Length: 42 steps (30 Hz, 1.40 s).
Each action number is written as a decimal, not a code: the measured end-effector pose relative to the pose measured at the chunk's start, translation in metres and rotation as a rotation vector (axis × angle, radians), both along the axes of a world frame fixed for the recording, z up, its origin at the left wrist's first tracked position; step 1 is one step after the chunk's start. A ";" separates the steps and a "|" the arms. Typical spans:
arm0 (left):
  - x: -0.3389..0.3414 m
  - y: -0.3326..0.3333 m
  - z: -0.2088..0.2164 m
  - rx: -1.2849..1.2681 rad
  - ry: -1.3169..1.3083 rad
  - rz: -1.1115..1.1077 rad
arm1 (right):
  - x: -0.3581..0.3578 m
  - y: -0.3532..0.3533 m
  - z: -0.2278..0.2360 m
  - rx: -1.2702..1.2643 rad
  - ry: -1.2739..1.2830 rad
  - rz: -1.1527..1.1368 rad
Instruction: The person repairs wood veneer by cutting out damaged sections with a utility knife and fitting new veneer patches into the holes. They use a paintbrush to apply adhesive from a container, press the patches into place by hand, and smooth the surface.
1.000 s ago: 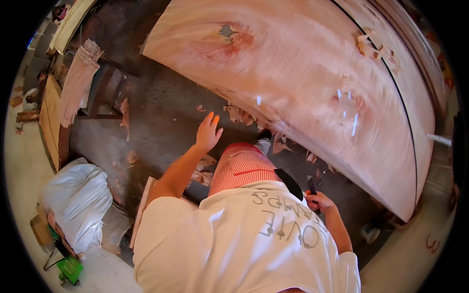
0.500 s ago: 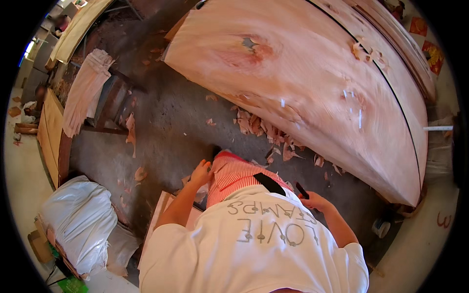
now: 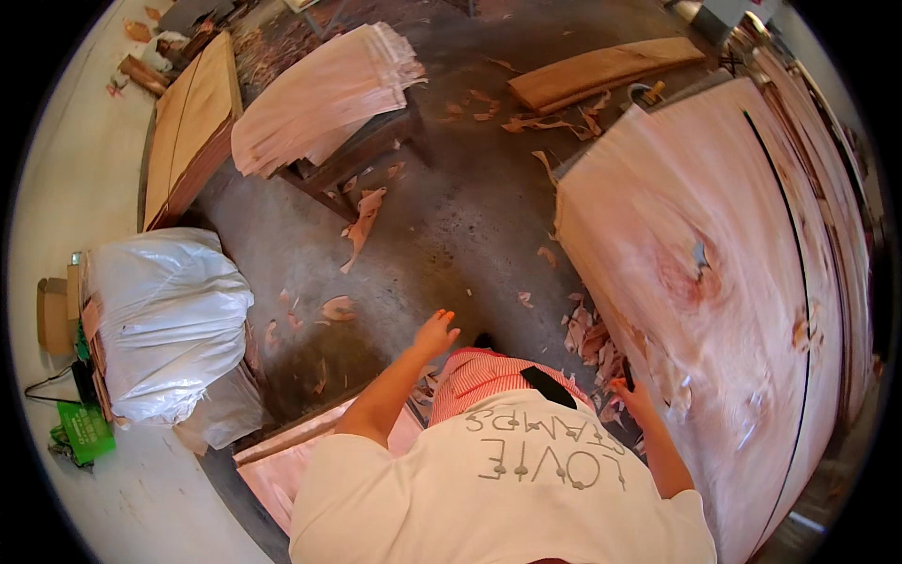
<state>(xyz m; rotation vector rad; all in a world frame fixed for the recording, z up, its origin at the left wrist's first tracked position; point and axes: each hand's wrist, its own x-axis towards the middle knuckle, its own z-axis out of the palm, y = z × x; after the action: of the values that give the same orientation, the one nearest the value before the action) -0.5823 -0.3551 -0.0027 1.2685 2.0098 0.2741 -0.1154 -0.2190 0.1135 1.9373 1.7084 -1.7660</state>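
Note:
My left hand [image 3: 436, 335] hangs over the floor with its fingers apart and nothing in it. My right hand [image 3: 635, 399] is closed around a slim dark tool [image 3: 629, 376], its kind too small to make out. Close to that hand rises the edge of a big sheet of pinkish wood veneer [image 3: 648, 254], with a knot hole and a long dark line across it. Curled veneer scraps [image 3: 588, 338] lie on the floor along this edge, partly behind my right hand.
Ahead to the left, thin veneer sheets [image 3: 324, 99] drape over a low stand [image 3: 362, 155]. A stack of boards [image 3: 193, 127] leans behind it. White plastic covers a pile [image 3: 169, 324] at left. A brown plank [image 3: 606, 70] lies farther off. Another veneer stack [image 3: 291, 470] sits by my left arm.
My view has turned left, so the big veneer sheet now stands at my right side. My left hand has swung out forward; my right hand still grips the dark tool.

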 end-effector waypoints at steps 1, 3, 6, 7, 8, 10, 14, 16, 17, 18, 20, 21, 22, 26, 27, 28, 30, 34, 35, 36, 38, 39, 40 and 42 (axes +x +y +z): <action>-0.018 0.006 0.002 0.012 0.009 0.027 | -0.020 0.017 -0.002 -0.023 -0.016 0.046; -0.044 0.016 0.003 0.025 0.005 0.069 | -0.052 0.046 -0.015 -0.070 -0.050 0.133; -0.079 0.040 0.003 0.012 -0.027 0.134 | -0.107 0.089 -0.021 0.059 -0.135 0.318; -0.087 0.049 0.006 -0.009 -0.044 0.153 | -0.123 0.102 -0.022 0.136 -0.171 0.382; -0.095 0.059 0.007 -0.029 -0.062 0.172 | -0.137 0.118 -0.027 0.141 -0.127 0.388; -0.114 0.076 -0.001 -0.058 -0.111 0.215 | -0.164 0.152 -0.045 0.142 -0.034 0.408; -0.166 0.108 -0.007 -0.133 -0.158 0.228 | -0.236 0.232 -0.083 -0.025 0.138 0.240; -0.191 0.128 -0.002 -0.160 -0.124 0.300 | -0.279 0.273 -0.092 -0.016 0.192 0.209; -0.202 0.141 0.003 -0.174 -0.115 0.336 | -0.302 0.295 -0.088 -0.012 0.212 0.194; -0.216 0.154 0.008 -0.173 -0.116 0.363 | -0.323 0.319 -0.083 -0.023 0.228 0.198; -0.253 0.179 0.024 -0.169 -0.111 0.428 | -0.370 0.361 -0.069 -0.049 0.266 0.216; -0.275 0.193 0.033 -0.123 -0.058 0.464 | -0.395 0.382 -0.064 0.000 0.232 0.253; -0.296 0.206 0.040 -0.084 -0.016 0.488 | -0.411 0.401 -0.058 0.048 0.186 0.280; -0.377 0.257 0.064 0.259 0.202 0.610 | -0.450 0.442 -0.034 0.105 0.190 0.283; -0.406 0.264 0.062 0.393 0.299 0.611 | -0.459 0.446 -0.033 0.136 0.182 0.313; -0.434 0.271 0.056 0.527 0.392 0.607 | -0.464 0.444 -0.034 0.166 0.171 0.338; -0.480 0.309 0.083 0.446 0.347 0.618 | -0.458 0.438 -0.033 0.181 0.136 0.334; -0.575 0.338 0.068 0.449 0.827 0.399 | -0.458 0.379 -0.038 0.155 -0.078 0.110; -0.587 0.352 0.074 0.422 0.918 0.359 | -0.464 0.355 -0.033 0.161 -0.197 -0.034; -0.599 0.363 0.075 0.394 1.010 0.319 | -0.465 0.334 -0.023 0.013 -0.107 -0.043; -0.631 0.362 0.059 0.431 0.933 0.237 | -0.484 0.290 -0.007 -0.103 -0.051 -0.150; -0.646 0.357 0.049 0.443 0.895 0.196 | -0.491 0.273 0.000 -0.172 -0.049 -0.180; -0.652 0.363 0.045 0.476 0.853 0.170 | -0.487 0.259 -0.004 -0.135 -0.034 -0.173; -0.661 0.366 0.046 0.526 0.781 0.108 | -0.478 0.227 -0.024 -0.076 0.004 -0.157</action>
<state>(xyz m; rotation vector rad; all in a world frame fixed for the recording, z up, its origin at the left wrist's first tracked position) -1.2430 0.0106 0.0429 1.7823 2.7925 0.4241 -0.5937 0.0084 0.0895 2.0885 1.5042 -1.8550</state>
